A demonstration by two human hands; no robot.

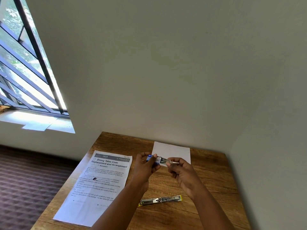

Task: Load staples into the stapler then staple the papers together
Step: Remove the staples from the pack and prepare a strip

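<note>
The left hand (146,166) is closed around a small blue and white staple box (153,159), thumb on its near face and fingers wrapped behind, holding it up above the table. The right hand (181,173) pinches something thin and pale at the box's open right end: a silvery strip of staples (164,161) seems to be partly drawn out, with the thumb and forefinger closed on its right tip. Whether the pinch is on the staples themselves or on an inner tray is too small to tell. The box and strip run left to right between the two hands.

Near the person, below the right wrist, the stapler (160,200) lies flat on the wooden table (212,180), swung open with its metal channel showing and yellow trim at both ends. Its long axis also runs left to right, tilted slightly so the right end sits farther away. It is well apart from both hands and nearer the right one, which carries the staples; so the strip probably needs only a drop towards the person, with little turning, to line up with the channel.

To the left lies a printed sheet of paper (99,180), reaching the table's near left edge. A blank white sheet (172,150) lies at the far side, just behind the hands. Loading is not yet done.
</note>
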